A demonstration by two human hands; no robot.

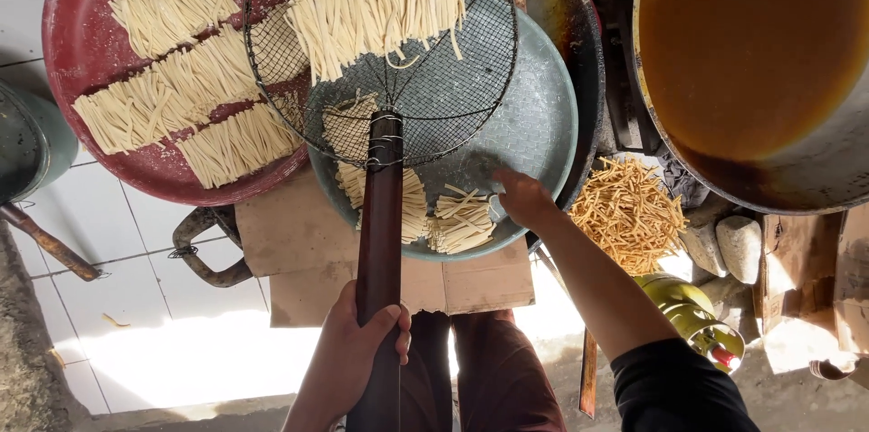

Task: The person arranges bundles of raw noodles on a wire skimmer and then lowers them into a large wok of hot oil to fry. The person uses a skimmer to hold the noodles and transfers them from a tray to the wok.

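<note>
At far left, a round red plastic tray [72, 61] laid with rows of pale raw dough strips [172, 92]. Next to it, overlapping its rim, a round grey-green plastic tray [534, 124] bearing smaller bundles of the same strips. Above both trays, a round wire-mesh skimmer [453, 97] loaded with a pile of strips, its long dark wooden handle [380, 215] running down into the left hand [358, 341], fingers [396, 332] clenched around the shaft. Further right, the right hand [523, 198] resting on the grey-green tray just beside a loose bundle [462, 219]; fingers curled, grasp impossible to tell. Beyond, a heap of golden fried sticks [629, 215], then a large metal wok of brown oil [751, 43].
</note>
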